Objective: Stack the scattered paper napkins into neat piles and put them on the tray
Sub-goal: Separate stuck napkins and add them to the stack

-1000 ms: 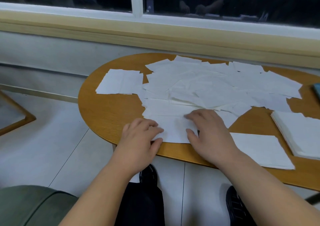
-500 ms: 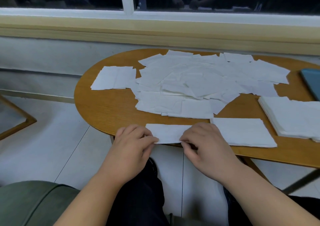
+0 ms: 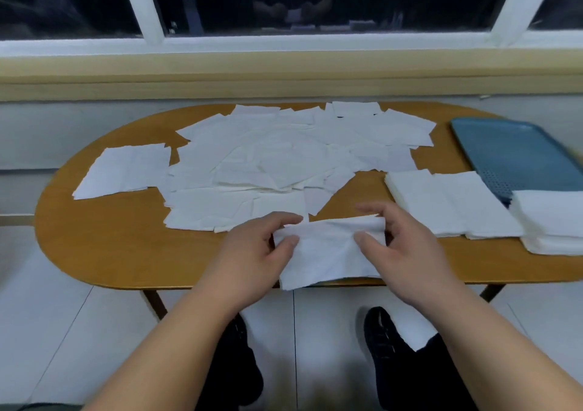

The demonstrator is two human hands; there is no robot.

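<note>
I hold one white paper napkin (image 3: 325, 253) above the table's near edge. My left hand (image 3: 252, 253) pinches its left side and my right hand (image 3: 400, 246) pinches its right side. A wide scatter of loose napkins (image 3: 284, 164) covers the middle of the oval wooden table (image 3: 110, 246). A separate napkin (image 3: 123, 171) lies at the left. One neat pile (image 3: 441, 202) sits right of my hands, and a thicker pile (image 3: 552, 221) sits at the far right, overlapping the near end of the blue tray (image 3: 504, 152).
A wall with a wooden sill and dark window runs behind the table. Below the table's near edge are the tiled floor, my dark trousers and black shoes (image 3: 381, 331). Table legs (image 3: 154, 303) show under the edge.
Both hands slid a napkin from the scatter toward the near edge and have lifted it off the table. The view has shifted right, bringing the blue tray and a second pile into sight.
</note>
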